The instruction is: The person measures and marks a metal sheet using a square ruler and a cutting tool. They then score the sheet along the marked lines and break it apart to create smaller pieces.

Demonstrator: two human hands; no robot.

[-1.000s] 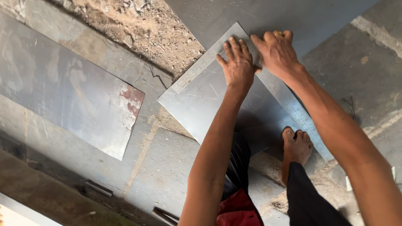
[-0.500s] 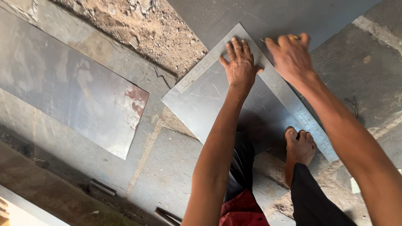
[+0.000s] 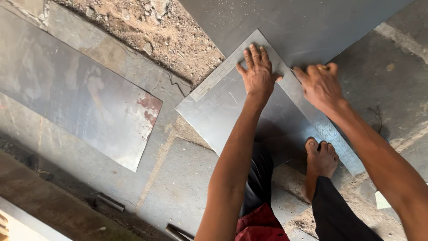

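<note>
Metal sheet [image 3: 232, 116] under spread left hand [image 3: 257, 73]; right hand [image 3: 320, 85] pressing steel square [image 3: 332, 134]

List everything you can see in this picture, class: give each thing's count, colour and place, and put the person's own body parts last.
Metal sheet: one, grey, on the floor under both hands.
Steel square ruler: one, silver, along the sheet's top edges.
Second metal sheet: one, grey with a reddish patch, lying left.
Large sheet: one, dark grey, top.
Rubble: one patch, brown, top centre.
Concrete floor: grey, cracked.
Left hand: flat on the ruler's corner.
Right hand: pressing the ruler, wearing a ring.
Bare foot: one, on the sheet's lower edge.
</note>
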